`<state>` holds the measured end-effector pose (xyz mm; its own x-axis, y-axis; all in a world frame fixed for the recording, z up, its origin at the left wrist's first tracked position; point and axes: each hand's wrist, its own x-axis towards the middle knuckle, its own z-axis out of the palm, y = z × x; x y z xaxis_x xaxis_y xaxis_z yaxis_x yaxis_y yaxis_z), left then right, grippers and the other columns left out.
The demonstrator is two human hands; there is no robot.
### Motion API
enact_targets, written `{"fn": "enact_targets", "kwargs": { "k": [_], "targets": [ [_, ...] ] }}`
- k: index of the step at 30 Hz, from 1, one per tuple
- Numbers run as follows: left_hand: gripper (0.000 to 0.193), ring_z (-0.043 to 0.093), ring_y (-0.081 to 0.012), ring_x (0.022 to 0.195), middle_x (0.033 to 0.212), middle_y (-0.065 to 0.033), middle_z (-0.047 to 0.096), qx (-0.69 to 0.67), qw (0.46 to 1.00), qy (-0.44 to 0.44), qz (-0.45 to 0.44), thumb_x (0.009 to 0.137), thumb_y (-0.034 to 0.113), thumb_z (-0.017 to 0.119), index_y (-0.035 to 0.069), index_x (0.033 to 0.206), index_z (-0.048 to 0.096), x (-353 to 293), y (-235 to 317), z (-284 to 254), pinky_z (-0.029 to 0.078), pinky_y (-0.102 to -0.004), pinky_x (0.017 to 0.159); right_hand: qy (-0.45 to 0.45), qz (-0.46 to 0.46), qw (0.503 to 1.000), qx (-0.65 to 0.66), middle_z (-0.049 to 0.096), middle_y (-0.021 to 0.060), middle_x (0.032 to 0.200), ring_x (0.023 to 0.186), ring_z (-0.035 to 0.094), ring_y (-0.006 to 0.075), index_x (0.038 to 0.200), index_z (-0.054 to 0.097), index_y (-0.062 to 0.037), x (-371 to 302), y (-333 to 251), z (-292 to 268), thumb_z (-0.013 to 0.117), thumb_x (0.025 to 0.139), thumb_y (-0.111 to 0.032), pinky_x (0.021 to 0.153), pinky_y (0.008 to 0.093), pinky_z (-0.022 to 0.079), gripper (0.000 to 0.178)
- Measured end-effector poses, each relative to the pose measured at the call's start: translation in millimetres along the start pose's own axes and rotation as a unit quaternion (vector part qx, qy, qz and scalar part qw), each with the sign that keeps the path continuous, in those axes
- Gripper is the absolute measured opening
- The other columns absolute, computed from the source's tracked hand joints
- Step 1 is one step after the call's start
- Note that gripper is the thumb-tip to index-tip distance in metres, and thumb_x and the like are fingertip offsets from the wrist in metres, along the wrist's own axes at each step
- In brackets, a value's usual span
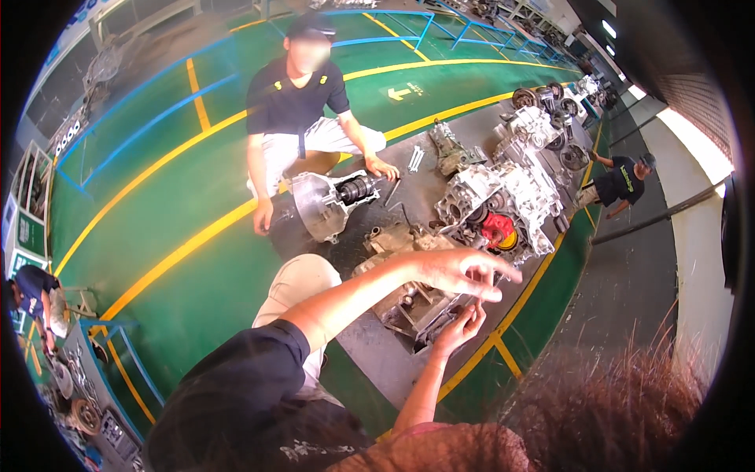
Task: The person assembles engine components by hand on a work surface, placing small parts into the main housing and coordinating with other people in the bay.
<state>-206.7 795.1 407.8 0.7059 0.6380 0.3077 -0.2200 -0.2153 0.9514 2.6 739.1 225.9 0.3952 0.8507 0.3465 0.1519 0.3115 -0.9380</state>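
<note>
My left hand (464,274) reaches across from the left, fingers apart and partly bent, with nothing seen in it. Just below it, my right hand (454,333) is raised with its fingers pointing up, loosely curved and apart; nothing shows in it. Both are above the near end of a workbench, over a grey metal gearbox housing (405,315) with an open, ribbed side. My left forearm hides part of this housing. Beyond my hands lies a cluster of silvery gearbox castings (523,212), with a red part (497,230) and a yellow ring (510,241) among them.
Opposite me a person (295,102) squats, one hand beside a bell-shaped housing (314,208) with a dark gear shaft (358,189). Wrenches (416,159) and another gearbox casting (452,148) lie farther back. Another person (621,182) stands at right. Blue railings (157,130) bound the green floor.
</note>
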Motion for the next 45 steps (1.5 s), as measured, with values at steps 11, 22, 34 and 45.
{"fn": "enact_targets", "kwargs": {
  "k": [11, 22, 34, 45],
  "targets": [
    [0.064, 0.058, -0.0134, 0.103, 0.107, -0.0041, 0.060, -0.089, 0.995, -0.049, -0.009, 0.094, 0.026, 0.070, 0.014, 0.150, 0.040, -8.8, -7.3, -5.8, 0.047, -0.0286, 0.089, 0.028, -0.017, 0.999, 0.000, 0.060, 0.0060, 0.106, 0.084, 0.052, 0.0114, 0.118, 0.056, -0.0001, -8.4, -8.6, 14.4, 0.050, 0.105, -0.017, 0.071, 0.0264, 0.045, 0.022],
    [0.060, 0.057, -0.0118, 0.101, 0.106, -0.0029, 0.059, -0.076, 0.996, -0.031, -0.032, 0.094, 0.028, 0.070, 0.013, 0.146, 0.045, -11.7, -3.0, -12.8, 0.046, -0.0275, 0.090, 0.030, -0.009, 0.999, 0.018, 0.062, 0.0103, 0.112, 0.097, 0.058, 0.0158, 0.120, 0.053, 0.0005, -4.9, -9.5, 13.1, 0.047, 0.106, -0.015, 0.083, 0.0311, 0.049, 0.022],
    [0.062, 0.051, -0.0114, 0.079, 0.083, 0.0013, 0.054, -0.412, 0.868, 0.071, 0.267, 0.095, 0.047, 0.062, 0.013, 0.143, 0.044, -27.7, 1.2, -40.0, 0.043, -0.0296, 0.080, 0.019, -0.056, 0.998, 0.000, 0.063, 0.0040, 0.119, 0.074, 0.046, 0.0063, 0.122, 0.056, -0.0018, -3.4, 6.5, 11.2, 0.050, 0.104, -0.017, 0.061, 0.0225, 0.043, 0.023],
    [0.073, 0.050, -0.0070, 0.072, 0.065, 0.0137, 0.054, -0.392, 0.800, -0.141, 0.432, 0.063, 0.090, 0.058, 0.023, 0.088, 0.045, -92.3, 49.0, -82.6, 0.033, -0.0293, 0.081, 0.016, -0.037, 0.999, -0.003, 0.063, 0.0050, 0.117, 0.077, 0.046, 0.0078, 0.120, 0.056, 0.0013, 2.6, 16.9, -1.2, 0.046, 0.105, -0.012, 0.066, 0.0233, 0.042, 0.022]
  ]
}}
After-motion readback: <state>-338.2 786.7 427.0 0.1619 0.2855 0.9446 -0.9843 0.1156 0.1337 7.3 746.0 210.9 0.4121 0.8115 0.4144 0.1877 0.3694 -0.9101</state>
